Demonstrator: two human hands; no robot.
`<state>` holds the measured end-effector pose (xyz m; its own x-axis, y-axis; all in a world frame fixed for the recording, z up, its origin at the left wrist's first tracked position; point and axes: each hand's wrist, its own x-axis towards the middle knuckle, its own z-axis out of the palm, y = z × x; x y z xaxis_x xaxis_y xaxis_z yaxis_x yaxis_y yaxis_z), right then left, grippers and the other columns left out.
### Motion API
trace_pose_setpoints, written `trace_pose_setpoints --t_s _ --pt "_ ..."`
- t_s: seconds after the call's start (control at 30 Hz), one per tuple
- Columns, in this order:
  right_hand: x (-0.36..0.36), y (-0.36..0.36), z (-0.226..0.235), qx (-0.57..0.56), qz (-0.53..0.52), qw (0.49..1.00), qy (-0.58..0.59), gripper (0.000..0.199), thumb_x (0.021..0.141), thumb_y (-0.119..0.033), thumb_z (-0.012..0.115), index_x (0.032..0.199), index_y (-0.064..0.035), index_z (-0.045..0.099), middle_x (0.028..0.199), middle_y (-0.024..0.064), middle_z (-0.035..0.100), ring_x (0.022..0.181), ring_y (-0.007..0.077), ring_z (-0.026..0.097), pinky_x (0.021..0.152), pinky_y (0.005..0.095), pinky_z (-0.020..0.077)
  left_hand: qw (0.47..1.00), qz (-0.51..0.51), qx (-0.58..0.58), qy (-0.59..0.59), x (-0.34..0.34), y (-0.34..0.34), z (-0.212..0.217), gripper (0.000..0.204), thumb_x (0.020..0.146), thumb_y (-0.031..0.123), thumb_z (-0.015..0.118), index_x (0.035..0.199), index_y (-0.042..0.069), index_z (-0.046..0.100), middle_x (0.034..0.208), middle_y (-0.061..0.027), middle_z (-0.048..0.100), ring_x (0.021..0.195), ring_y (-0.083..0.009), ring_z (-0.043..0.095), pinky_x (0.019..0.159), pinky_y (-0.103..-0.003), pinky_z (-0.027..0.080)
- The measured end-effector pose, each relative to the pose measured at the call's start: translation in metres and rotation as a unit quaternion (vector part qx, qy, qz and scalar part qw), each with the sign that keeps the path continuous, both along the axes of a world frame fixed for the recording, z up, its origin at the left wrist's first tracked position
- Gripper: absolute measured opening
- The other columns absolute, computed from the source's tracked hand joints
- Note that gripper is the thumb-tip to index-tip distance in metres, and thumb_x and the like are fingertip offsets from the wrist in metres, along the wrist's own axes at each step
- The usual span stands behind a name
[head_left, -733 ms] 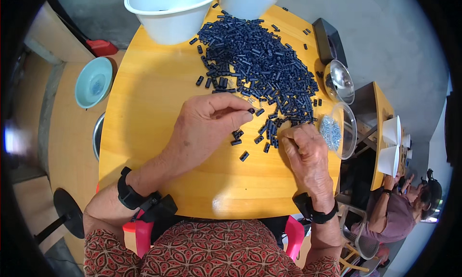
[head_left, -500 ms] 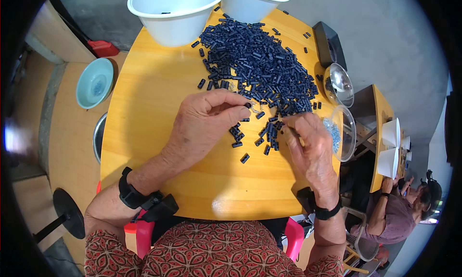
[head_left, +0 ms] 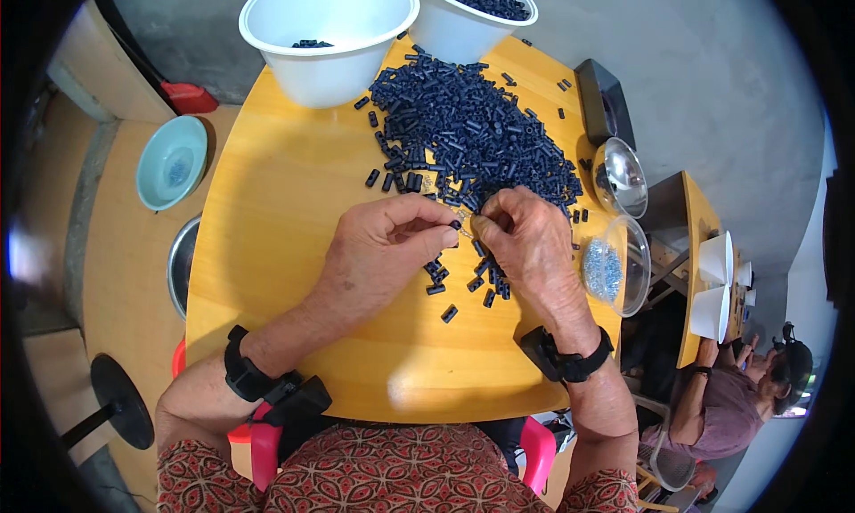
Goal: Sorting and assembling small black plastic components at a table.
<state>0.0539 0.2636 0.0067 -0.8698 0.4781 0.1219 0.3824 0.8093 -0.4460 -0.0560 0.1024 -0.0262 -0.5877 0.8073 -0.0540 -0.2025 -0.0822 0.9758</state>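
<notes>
Both hands meet mid-counter [head_left: 294,246]: left hand [head_left: 392,246] pinches a dark tube [head_left: 456,225], right hand [head_left: 525,241] fingers closed on something tiny, unclear. Pile [head_left: 472,130] at twelve o'clock. Joining step, I'd say; next needs fine alignment.

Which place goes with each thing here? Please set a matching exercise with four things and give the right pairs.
Things:
1. near-empty white bowl
2. full white bowl
3. clear bowl of small blue bits
4. pale blue bowl

Places:
A. off the table, on the person's left
B. far table edge, rightmost of two
C. far table edge, leftmost of two
D. right table edge, beside the right hand

Pairs: 1-C, 2-B, 3-D, 4-A
</notes>
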Motion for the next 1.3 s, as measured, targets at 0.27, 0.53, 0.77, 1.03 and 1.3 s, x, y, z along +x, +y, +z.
trace_pose_setpoints --t_s 0.27,0.53,0.77,1.03,1.3 --pt "0.004 -0.004 0.005 -0.019 0.011 0.999 0.043 0.009 0.075 -0.001 0.069 0.075 -0.0008 0.06 0.075 0.014 0.061 0.069 0.0309 0.062 0.062 0.0385 0.0505 1.0 -0.016 -0.011 0.006 0.0 -0.001 -0.001 0.015 0.089 0.004 0.07 0.104 -0.001 0.069 0.094 -0.0027 0.07 0.087 -0.007 0.064 0.079 -0.021 0.052" --pt "0.013 -0.021 0.017 -0.202 -0.002 0.971 0.129 0.01 0.083 0.005 0.066 0.09 -0.0002 0.062 0.08 0.004 0.062 0.068 0.0102 0.055 0.064 0.0247 0.0475 0.999 -0.03 0.016 -0.04 0.005 0.0 -0.001 0.015 0.089 0.008 0.07 0.101 -0.002 0.069 0.091 -0.0024 0.07 0.084 -0.0063 0.064 0.076 -0.022 0.053" --pt "0.014 -0.037 0.02 -0.075 0.069 0.978 0.183 0.012 0.083 0.006 0.067 0.093 -0.0002 0.065 0.087 0.0087 0.067 0.075 0.0166 0.062 0.069 0.0279 0.0499 0.997 -0.07 0.03 -0.027 -0.001 -0.004 0.004 0.014 0.091 0.003 0.067 0.104 -0.001 0.068 0.102 -0.0044 0.07 0.096 -0.0091 0.064 0.089 -0.025 0.052" --pt "0.026 -0.034 0.02 -0.237 -0.004 0.954 0.181 0.012 0.084 0.006 0.067 0.094 -0.0006 0.068 0.09 0.0054 0.069 0.079 0.011 0.062 0.071 0.0244 0.0494 0.997 -0.044 0.067 -0.021 0.008 -0.001 0.001 0.014 0.091 0.008 0.067 0.101 -0.001 0.069 0.09 -0.0012 0.069 0.083 -0.0059 0.062 0.075 -0.023 0.052" --pt "0.026 -0.036 0.016 -0.503 -0.047 0.826 0.252 0.012 0.085 0.005 0.069 0.094 -0.0026 0.07 0.092 0.002 0.068 0.082 0.0081 0.06 0.079 0.0217 0.0483 0.997 -0.065 0.023 0.021 0.008 -0.003 0.002 0.015 0.09 0.007 0.068 0.103 -0.001 0.069 0.092 -0.0017 0.069 0.085 -0.0066 0.062 0.078 -0.023 0.052"
